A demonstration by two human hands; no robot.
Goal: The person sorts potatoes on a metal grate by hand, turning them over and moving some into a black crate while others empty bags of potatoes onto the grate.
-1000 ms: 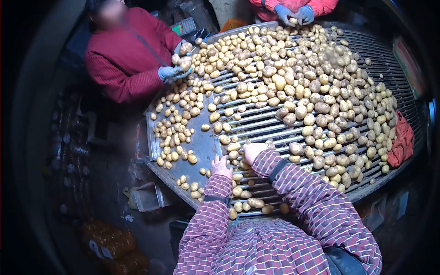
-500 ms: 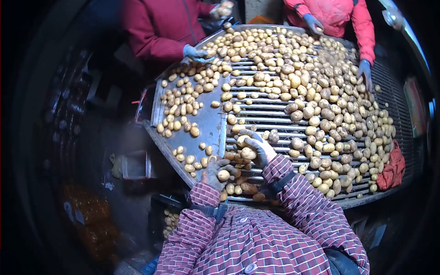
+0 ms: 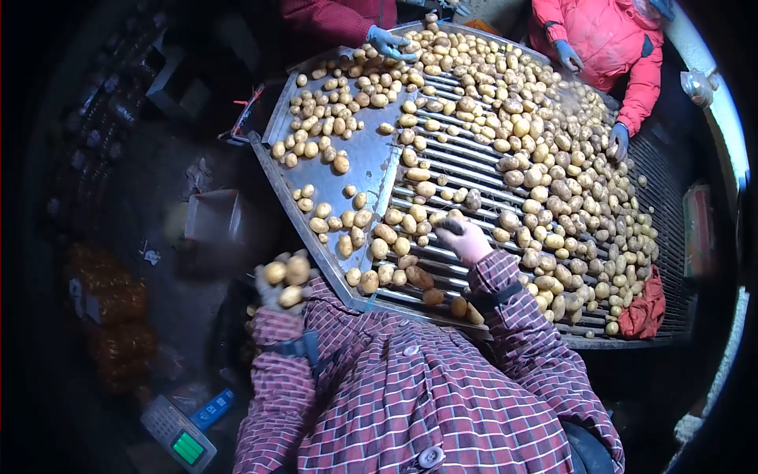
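Observation:
My left hand [image 3: 278, 291], in a grey glove, is out past the table's left edge, closed around several potatoes [image 3: 297, 271]. My right hand [image 3: 467, 239] is over the slatted part of the sorting table, its dark-gloved fingers curled against a potato [image 3: 455, 214]; the fingertips are partly hidden. Loose potatoes [image 3: 384, 233] lie to its left, where the slats meet the metal plate [image 3: 347, 175]. A large spread of potatoes [image 3: 545, 197] covers the right side of the slats [image 3: 462, 162].
Two people stand across the table; one's gloved hand [image 3: 390, 43] is over the potatoes, another's [image 3: 619, 141] touches the right side. A red cloth [image 3: 643, 308] lies at the right edge. A scale display [image 3: 188, 448], a box [image 3: 213, 216] and filled sacks [image 3: 118, 300] are at left.
My left hand has moved left off the table with potatoes in it. My right hand has shifted slightly right and up; the two potatoes it had are gone from it. The view has tilted.

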